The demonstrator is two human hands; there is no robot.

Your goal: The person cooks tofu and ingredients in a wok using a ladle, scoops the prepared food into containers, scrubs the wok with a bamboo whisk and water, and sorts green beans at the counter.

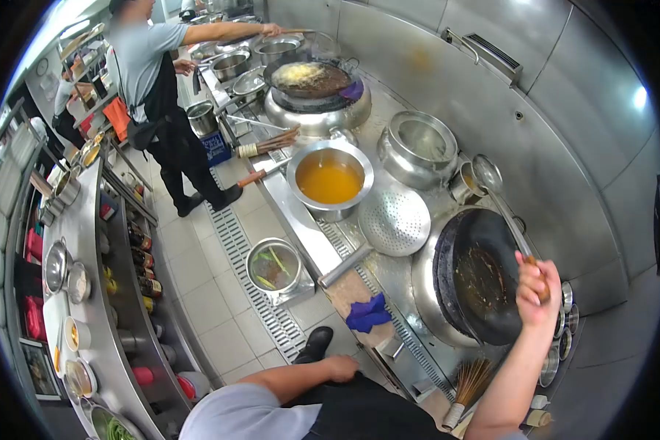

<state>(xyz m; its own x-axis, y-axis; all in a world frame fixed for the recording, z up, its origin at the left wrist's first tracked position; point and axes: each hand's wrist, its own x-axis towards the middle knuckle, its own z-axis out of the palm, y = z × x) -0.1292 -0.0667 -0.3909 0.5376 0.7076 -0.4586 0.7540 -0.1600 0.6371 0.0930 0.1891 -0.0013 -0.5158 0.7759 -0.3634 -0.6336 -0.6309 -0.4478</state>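
My right hand (537, 288) is closed around the wooden handle of a ladle (509, 220). The ladle's round metal bowl is raised beyond the far rim of a black wok (484, 271), beside a small metal pot (463, 185). Brown residue streaks the inside of the wok, which sits on a steel burner ring. Low by my apron, my left hand (341, 369) appears curled closed; its fingertips and anything inside them are hidden. A folded purple cloth (369, 314) lies on the counter's front edge near it.
A perforated strainer (394, 220) lies left of the wok, near a pot of orange liquid (330, 180). A bamboo brush (468, 385) is by my right forearm. A floor-side pot (273, 268) holds green stalks. A co-worker (150, 81) works at another wok (308, 77).
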